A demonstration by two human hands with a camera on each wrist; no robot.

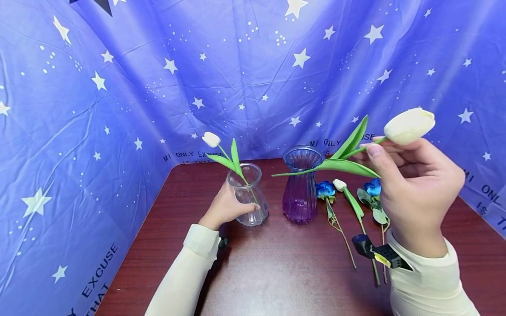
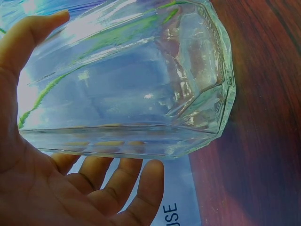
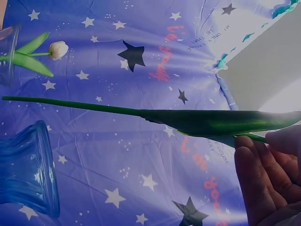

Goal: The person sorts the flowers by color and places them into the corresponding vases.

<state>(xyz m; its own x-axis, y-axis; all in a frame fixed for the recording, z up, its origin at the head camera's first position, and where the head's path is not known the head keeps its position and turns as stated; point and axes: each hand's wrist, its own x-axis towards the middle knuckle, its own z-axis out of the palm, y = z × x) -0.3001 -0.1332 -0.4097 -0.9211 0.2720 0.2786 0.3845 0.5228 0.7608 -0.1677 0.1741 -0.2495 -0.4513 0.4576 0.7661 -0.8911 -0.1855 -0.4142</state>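
My left hand (image 1: 228, 206) is wrapped round a clear glass vase (image 2: 113, 99), thumb on one side and fingers on the other. A white tulip (image 1: 211, 139) with green leaves leans out of that vase, its stem visible through the glass. My right hand (image 1: 424, 184) pinches another white tulip (image 1: 409, 126) by the stem just under the bloom. The held tulip lies nearly level, and its bare stem end (image 3: 47, 101) points left. In the head view that stem overlaps the blue-purple glass vase (image 1: 300, 197), which stands upright between my hands.
Right of the blue-purple vase, a blue rose (image 1: 326, 191), a small white tulip (image 1: 357, 208) and a second blue rose (image 1: 372, 188) lie on the dark red-brown table (image 1: 276, 272). A blue starry cloth (image 1: 237, 79) hangs behind and along both sides.
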